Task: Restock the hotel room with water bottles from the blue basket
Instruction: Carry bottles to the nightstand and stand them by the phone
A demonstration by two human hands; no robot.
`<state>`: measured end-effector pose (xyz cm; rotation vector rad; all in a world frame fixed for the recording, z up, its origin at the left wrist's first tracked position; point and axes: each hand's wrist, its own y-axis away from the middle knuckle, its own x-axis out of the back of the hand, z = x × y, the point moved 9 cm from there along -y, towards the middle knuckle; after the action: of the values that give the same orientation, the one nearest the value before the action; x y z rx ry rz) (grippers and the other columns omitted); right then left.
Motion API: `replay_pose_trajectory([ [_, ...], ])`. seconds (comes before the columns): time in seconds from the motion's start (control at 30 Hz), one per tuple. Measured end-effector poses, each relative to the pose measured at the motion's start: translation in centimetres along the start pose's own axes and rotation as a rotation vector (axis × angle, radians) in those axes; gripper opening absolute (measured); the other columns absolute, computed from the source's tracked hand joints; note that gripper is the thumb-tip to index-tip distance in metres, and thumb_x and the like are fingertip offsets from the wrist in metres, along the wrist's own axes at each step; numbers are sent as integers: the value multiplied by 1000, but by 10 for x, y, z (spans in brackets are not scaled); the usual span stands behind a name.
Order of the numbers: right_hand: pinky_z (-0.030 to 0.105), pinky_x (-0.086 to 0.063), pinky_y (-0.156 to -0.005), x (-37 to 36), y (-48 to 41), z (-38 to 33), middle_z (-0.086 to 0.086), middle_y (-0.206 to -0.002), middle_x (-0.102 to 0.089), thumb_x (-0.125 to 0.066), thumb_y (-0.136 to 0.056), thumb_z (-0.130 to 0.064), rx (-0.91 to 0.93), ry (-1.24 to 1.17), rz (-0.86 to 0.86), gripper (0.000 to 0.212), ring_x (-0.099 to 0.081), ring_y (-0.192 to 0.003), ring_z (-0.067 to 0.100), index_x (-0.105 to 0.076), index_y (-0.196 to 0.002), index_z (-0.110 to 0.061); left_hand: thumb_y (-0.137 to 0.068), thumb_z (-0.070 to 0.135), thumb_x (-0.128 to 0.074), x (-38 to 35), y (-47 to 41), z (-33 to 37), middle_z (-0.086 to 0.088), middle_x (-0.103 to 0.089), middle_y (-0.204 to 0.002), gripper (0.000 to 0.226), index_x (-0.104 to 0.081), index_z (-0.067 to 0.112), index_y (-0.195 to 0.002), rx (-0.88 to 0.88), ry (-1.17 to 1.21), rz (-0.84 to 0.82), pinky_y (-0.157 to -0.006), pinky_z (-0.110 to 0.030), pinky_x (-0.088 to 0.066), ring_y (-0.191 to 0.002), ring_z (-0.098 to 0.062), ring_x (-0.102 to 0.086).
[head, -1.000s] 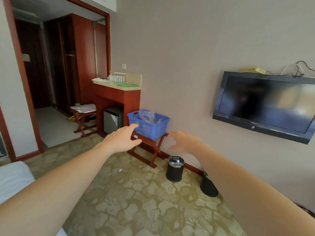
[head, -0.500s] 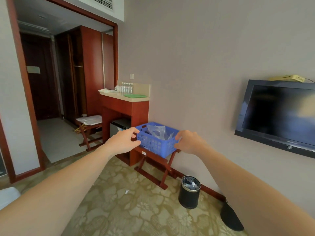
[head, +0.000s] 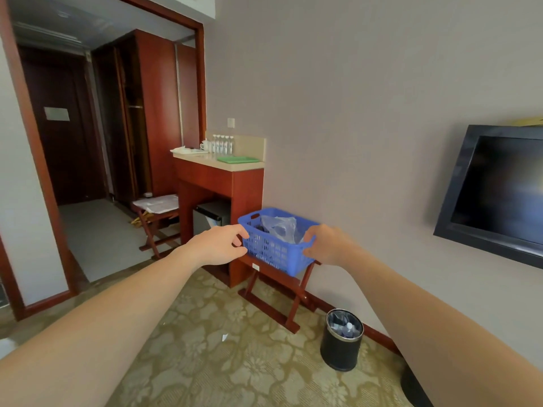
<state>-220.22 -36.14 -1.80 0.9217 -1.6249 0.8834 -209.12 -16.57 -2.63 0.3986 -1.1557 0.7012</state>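
A blue plastic basket sits on a wooden folding rack against the wall. A crumpled clear plastic bag fills its top and hides what lies under it. My left hand grips the basket's left end, fingers curled at the rim. At the right end, my right hand holds the rim with curled fingers. Several water bottles stand in a row at the back of the wooden counter to the left of the basket.
A green tray and a cup lie on the counter, with a small fridge beneath. A black bin stands on the carpet to the right. A TV hangs on the wall. Another rack stands by the hallway.
I have come closer to the basket. Both hands, open in the air a second ago, have reached its two ends and curled round the rim.
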Motion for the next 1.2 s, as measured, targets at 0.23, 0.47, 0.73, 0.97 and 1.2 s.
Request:
replay_pose_trajectory([
  [0.23, 42, -54, -90, -4, -83, 11, 8, -111, -66, -60, -87, -28, 25, 32, -12, 33, -64, -102, 29, -62, -118, -18, -98, 36, -54, 8, -77, -12, 4, -59, -127, 40, -46, 29, -137, 24, 19, 11, -98, -38, -49, -110, -13, -59],
  [0.47, 41, -52, -91, -5, -178, 32, -1, -112, -62, -60, -88, -33, 70, 24, -52, 34, -59, -98, 23, -56, -122, -29, -98, 37, -54, 11, -167, -19, 4, -59, -129, 42, -45, 30, -138, 54, 23, 29, -99, -40, -47, -113, -14, -56],
  [0.73, 39, -51, -91, -13, -281, 76, 1, -113, -63, -63, -87, -36, 77, -1, -68, 32, -60, -104, 25, -58, -118, -31, -96, 39, -55, -1, -270, -26, 6, -59, -127, 40, -46, 32, -135, 74, 56, 72, -98, -40, -48, -109, -12, -57],
  [0.97, 41, -51, -93, -40, -345, 94, 0, -115, -65, -64, -86, -38, 93, -90, -97, 33, -62, -103, 24, -59, -118, -33, -96, 40, -57, -23, -324, -43, 3, -52, -139, 55, -37, 26, -144, 94, 82, 56, -98, -34, -45, -118, -17, -55],
  [1.2, 46, -46, -101, -57, -408, 94, 5, -136, -57, -68, -86, -47, 166, -228, -136, 72, -56, -121, 26, -35, -147, -30, -91, 44, -65, -24, -393, -59, 1, -14, -164, 89, -11, 17, -157, 26, 134, 93, -118, -32, -21, -149, -16, -20],
])
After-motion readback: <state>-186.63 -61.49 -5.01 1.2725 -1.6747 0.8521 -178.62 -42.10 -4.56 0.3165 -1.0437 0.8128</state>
